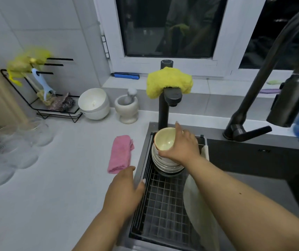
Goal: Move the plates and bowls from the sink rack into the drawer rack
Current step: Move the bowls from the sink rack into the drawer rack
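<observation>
A stack of bowls point(166, 160) is shown at the far end of the sink rack point(163, 205), a yellow bowl point(165, 140) uppermost. The right hand point(180, 145) is closed around that bowl's rim. The left hand point(125, 191) is held open and empty at the rack's left edge. A plate point(197, 211) is leaned along the right edge. A wet rim could slip, and the tilted stack could be toppled. No legible writing is seen.
</observation>
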